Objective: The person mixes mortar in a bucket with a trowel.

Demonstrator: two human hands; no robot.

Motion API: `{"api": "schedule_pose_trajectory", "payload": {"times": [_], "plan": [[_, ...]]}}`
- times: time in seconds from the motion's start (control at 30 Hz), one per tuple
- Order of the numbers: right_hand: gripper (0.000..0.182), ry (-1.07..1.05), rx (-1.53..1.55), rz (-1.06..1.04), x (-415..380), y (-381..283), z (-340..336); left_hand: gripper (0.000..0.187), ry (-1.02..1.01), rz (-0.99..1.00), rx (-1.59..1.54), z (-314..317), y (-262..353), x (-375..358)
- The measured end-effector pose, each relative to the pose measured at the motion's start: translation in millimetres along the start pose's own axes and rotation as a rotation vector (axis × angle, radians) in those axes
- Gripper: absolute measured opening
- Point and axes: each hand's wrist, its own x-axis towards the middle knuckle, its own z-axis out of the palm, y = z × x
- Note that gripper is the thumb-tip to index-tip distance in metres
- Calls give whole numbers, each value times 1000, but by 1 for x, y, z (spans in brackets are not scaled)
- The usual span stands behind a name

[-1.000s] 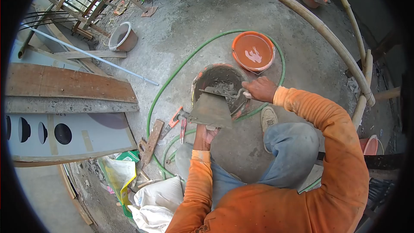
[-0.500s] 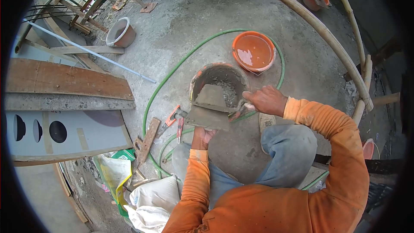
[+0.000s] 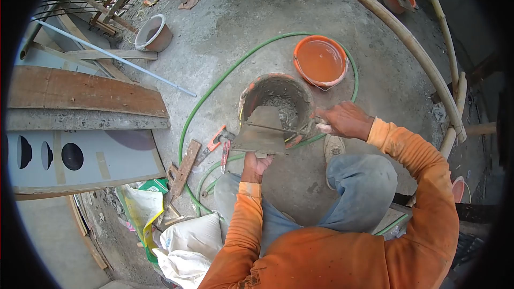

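My left hand (image 3: 258,166) is closed under a flat grey mortar board (image 3: 257,142), palm up, near the bucket's front rim. My right hand (image 3: 347,120) is closed at the right side of the bucket, around what looks like a trowel's handle, mostly hidden by the fingers. A grey, mortar-coated blade (image 3: 266,116) lies over the board's far edge and the bucket opening. The round bucket (image 3: 251,92) stands on the floor with wet grey mortar (image 3: 288,111) inside. Behind it to the right is an orange bucket (image 3: 321,60) of brownish-orange water.
A green hose (image 3: 214,88) loops around both buckets. A handsaw (image 3: 184,168) and red-handled tools (image 3: 225,155) lie left of my left hand. White sacks (image 3: 190,243) are at lower left, planks (image 3: 85,93) at left, bamboo poles (image 3: 396,27) at right, another bucket (image 3: 155,35) at upper left.
My right hand has moved slightly right, away from the bucket. My left hand keeps its place under the board. The whole view has shifted a little.
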Motion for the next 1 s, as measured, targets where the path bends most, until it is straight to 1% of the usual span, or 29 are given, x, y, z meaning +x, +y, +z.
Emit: {"api": "schedule_pose_trajectory", "payload": {"times": [0.03, 0.07, 0.1, 0.13, 0.17, 0.2, 0.23, 0.27, 0.3, 0.37, 0.4, 0.43, 0.5, 0.6, 0.67, 0.7, 0.77, 0.83, 0.9, 0.97, 1.0], "plan": [[35, -28, 1, -41, -11, -8, -6, 44, -108, -62, 0, 7, 3, 4], [35, -28, -4, -26, -17, -13, -6, 43, -219, -124, 2, 14, 3, 11], [35, -41, -34, -42, -21, -17, -7, 43, -228, -136, 0, 21, -3, 15], [35, -56, -64, -62, -24, -19, -9, 42, 156, -21, 95, 64, -15, 10], [35, -53, -66, -57, -22, -14, -5, 41, 542, 101, 190, 88, -20, 7], [34, -15, -52, -32, -16, -7, 5, 41, 542, 98, 195, 78, -19, 9], [32, 20, -33, -11, -10, -3, 14, 42, 462, 90, 196, 56, -16, 7], [32, 21, -27, -13, -4, -1, 19, 43, 382, 86, 196, 51, -14, 4], [32, 21, -21, -6, 3, 1, 21, 43, 389, 91, 197, 45, -12, 0], [31, 28, -15, 7, 17, 9, 31, 44, 370, 129, 214, 52, -11, -2], [31, 51, -9, 6, 24, 14, 41, 44, 370, 116, 218, 56, -14, -2], [31, 74, -2, 2, 31, 18, 51, 44, 387, 110, 210, 57, -17, -6], [31, 45, 4, 24, 47, 26, 67, 44, 411, 114, 202, 58, -19, -19], [32, 79, -45, 12, 57, 40, 79, 49, 460, 128, 189, 56, -26, -25], [33, 94, -7, 68, 56, 33, 70, 48, 296, 128, 34, 47, -25, -29], [33, 87, -8, 57, 52, 30, 65, 48, 301, 138, 27, 41, -24, -29], [34, 14, 43, 21, 36, 15, 33, 46, 246, 117, 137, 26, -14, -23], [33, -26, 35, 28, 20, -3, 15, 46, 243, 94, 80, 10, -2, -11], [31, -14, -1, -37, 7, -11, 10, 46, 233, 57, 26, 5, -3, -4], [30, 17, -45, -4, 11, -2, 19, 45, 359, 94, 155, 51, -13, -6], [30, 51, -32, 23, 16, 7, 27, 45, 358, 88, 158, 51, -16, -6]]}}
